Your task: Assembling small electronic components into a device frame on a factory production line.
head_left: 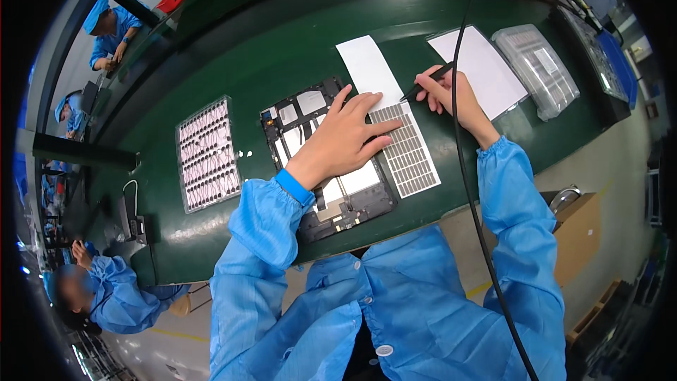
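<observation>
My left hand (337,137) lies with fingers spread, partly over an opened tablet-like device (370,204) and partly on a sheet of small grey strip stickers (414,159). Its fingertips press on the sheet, holding nothing. In my right hand (450,93) is a pair of black tweezers (442,71), slanting down to the left. Their tips are at the upper right edge of the grey strips; whether a strip is between them is too small to tell. White paper (362,62) extends beyond the stickers at the far side. The device shows bare inner parts, some hidden beneath my left hand.
A tray of small black wired parts (207,155) sits to the left, near two small white bits (245,154). To the right are white sheets (481,70) and clear plastic trays (537,70). A black cable (462,148) hangs across the view. Co-workers sit at left.
</observation>
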The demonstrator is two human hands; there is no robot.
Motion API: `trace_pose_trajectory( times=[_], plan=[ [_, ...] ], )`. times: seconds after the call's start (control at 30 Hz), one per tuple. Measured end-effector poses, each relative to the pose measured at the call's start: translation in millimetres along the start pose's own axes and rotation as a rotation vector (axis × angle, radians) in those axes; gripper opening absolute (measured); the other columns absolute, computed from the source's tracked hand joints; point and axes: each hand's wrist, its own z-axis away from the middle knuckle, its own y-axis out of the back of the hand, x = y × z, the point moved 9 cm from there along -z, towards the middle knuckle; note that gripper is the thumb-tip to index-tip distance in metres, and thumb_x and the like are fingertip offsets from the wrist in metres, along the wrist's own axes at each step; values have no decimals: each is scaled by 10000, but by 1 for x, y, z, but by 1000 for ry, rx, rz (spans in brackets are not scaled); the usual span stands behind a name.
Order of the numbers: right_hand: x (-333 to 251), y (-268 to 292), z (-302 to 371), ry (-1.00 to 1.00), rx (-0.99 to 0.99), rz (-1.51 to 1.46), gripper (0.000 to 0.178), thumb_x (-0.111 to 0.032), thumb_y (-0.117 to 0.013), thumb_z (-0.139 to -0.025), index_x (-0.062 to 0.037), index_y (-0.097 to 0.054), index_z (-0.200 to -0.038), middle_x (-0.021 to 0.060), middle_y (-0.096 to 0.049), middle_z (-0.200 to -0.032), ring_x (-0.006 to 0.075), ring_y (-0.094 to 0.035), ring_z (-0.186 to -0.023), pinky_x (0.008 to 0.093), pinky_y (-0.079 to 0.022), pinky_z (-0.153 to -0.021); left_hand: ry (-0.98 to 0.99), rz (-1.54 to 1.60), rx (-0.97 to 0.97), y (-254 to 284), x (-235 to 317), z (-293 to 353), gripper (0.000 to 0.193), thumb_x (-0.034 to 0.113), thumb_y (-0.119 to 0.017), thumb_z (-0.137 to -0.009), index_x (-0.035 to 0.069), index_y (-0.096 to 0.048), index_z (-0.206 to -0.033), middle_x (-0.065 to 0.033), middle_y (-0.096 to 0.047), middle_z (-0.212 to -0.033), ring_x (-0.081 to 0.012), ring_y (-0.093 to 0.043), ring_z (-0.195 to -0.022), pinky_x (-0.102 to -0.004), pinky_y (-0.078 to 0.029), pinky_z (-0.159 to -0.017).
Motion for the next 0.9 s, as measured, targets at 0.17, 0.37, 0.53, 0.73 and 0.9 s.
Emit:
trace_pose_trajectory(
  times=[0.17, 0.37, 0.53, 0.73, 0.9],
  plan=[
    [3, 0, 1, -7, -29, 18, 276, -299, -683, -966, -23, -684, -978, 55, -713, -773, 61, -582, -570, 204, -415, -494, -2, -18, -7, -1, 2, -3, 349, 315, -518, -1016, 252, -663, -1328, -231, -488, -1438, -370, -444, -1366, -562, -165, -1221],
    [2, -7, 1, -22, -51, 57, 280, -300, -675, -971, -21, -683, -986, 55, -713, -775, 62, -581, -568, 210, -415, -499, -7, -29, 26, 0, 0, 2, 353, 333, -506, -1021, 259, -660, -1331, -233, -491, -1438, -368, -439, -1371, -566, -162, -1220],
    [0, -4, 1, 3, -19, 65, 261, -282, -671, -973, -23, -667, -1004, 50, -714, -781, 59, -577, -572, 216, -425, -532, 4, -24, 43, -2, -3, 4, 352, 346, -498, -1026, 265, -663, -1326, -230, -494, -1437, -360, -432, -1378, -565, -165, -1220],
    [4, -5, -3, -48, -58, 92, 257, -275, -668, -975, -20, -659, -1005, 53, -707, -777, 69, -599, -595, 216, -434, -523, -24, -59, 62, -4, -2, 2, 350, 359, -495, -1026, 265, -667, -1317, -215, -500, -1426, -348, -445, -1369, -559, -177, -1219],
    [7, -4, -6, 31, 0, -100, 260, -281, -647, -995, -21, -647, -1005, 49, -682, -769, 75, -607, -606, 209, -428, -497, 4, -44, 85, -2, -8, 10, 352, 365, -490, -1028, 253, -672, -1308, -224, -499, -1423, -349, -443, -1370, -569, -171, -1218]
  ],
)
